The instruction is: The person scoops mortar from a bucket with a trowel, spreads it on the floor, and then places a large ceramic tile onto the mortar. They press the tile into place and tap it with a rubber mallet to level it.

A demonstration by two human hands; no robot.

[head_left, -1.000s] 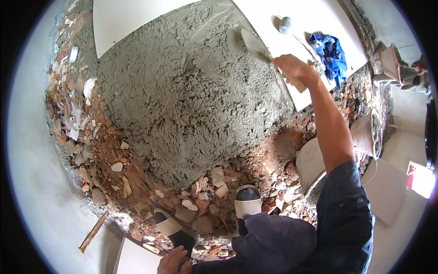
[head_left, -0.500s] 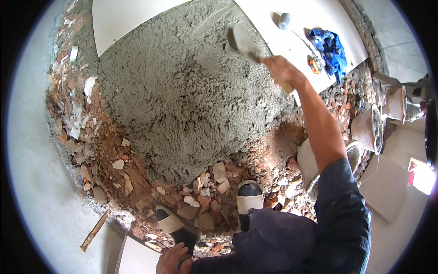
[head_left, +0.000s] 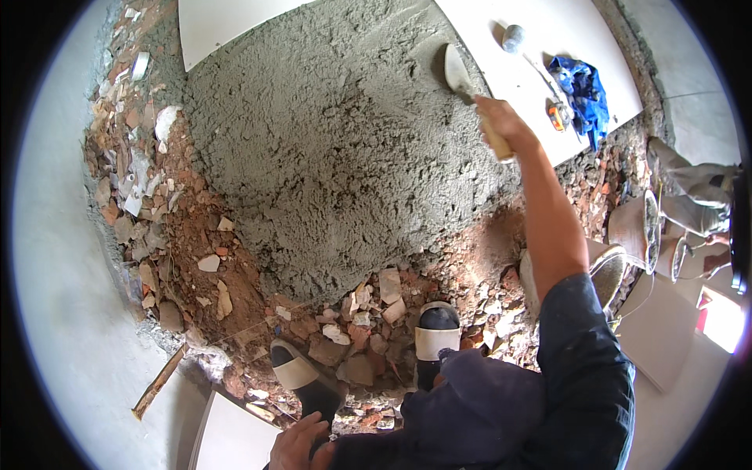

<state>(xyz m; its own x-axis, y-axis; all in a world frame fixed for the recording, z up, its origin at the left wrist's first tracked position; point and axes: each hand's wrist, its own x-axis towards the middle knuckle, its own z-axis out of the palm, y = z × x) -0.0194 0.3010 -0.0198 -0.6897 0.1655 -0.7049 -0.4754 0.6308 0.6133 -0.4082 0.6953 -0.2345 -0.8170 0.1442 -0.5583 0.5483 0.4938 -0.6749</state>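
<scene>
My right hand (head_left: 505, 129) grips the pale handle of a trowel (head_left: 456, 70), with my arm stretched forward. The metal blade lies on the wet grey mortar (head_left: 313, 149), close to the edge of a large white slab (head_left: 564, 23). The mortar is smoother around the blade and rough and pitted toward the middle. At the lower edge, my left hand (head_left: 298, 442) rests near my bent leg, apparently without a tool; its fingers are partly extended and lie close together.
On the right slab lie a mallet (head_left: 513, 37), a tape measure (head_left: 557, 117) and a crumpled blue cloth (head_left: 583, 94). Another white slab (head_left: 235, 23) lies far left. Broken rubble (head_left: 360, 368) surrounds my shoes. Buckets (head_left: 630, 227) stand right, near another person (head_left: 693, 184). A wood strip (head_left: 160, 380) lies left.
The trowel has moved a little along the mortar toward the right slab, and its blade looks sharper. My view has shifted slightly. The other person and a bucket at the right have changed position.
</scene>
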